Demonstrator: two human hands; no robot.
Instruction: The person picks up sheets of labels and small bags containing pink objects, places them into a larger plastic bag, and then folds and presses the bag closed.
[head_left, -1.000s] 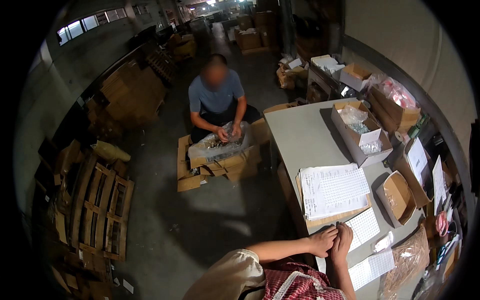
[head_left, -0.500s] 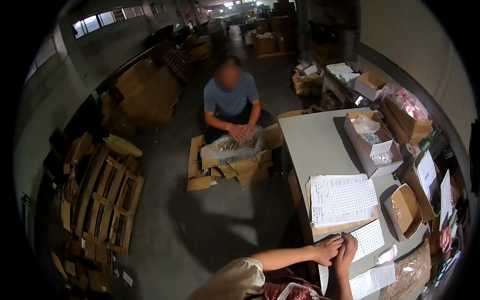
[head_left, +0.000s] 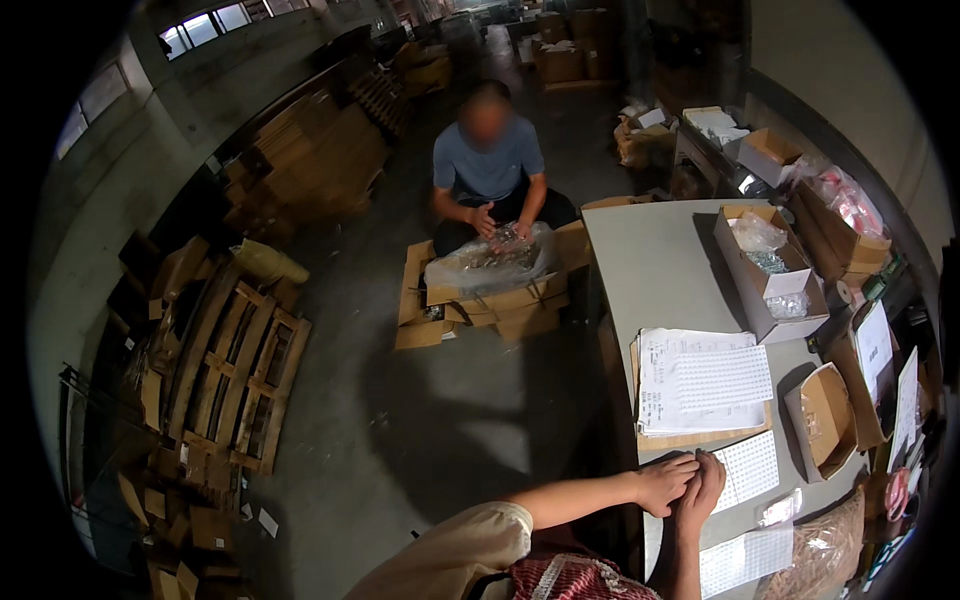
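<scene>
Working at the near edge of the grey worktop point(head_left: 650, 260): left hand point(head_left: 665, 485) and right hand point(head_left: 702, 492) together, fingers pinching at the corner of a white label sheet point(head_left: 748, 468). Papers on a clipboard point(head_left: 700, 385) beyond, another sheet point(head_left: 745, 560) nearer, seemingly untouched. Early going, apparently.

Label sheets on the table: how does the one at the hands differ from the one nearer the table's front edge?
The label sheet at the hands is touched by both the left hand and right hand; the front label sheet lies untouched. The first sits just below the paper stack, the second beside a clear bag. Both are white, gridded and lie flat on the grey table.
</scene>
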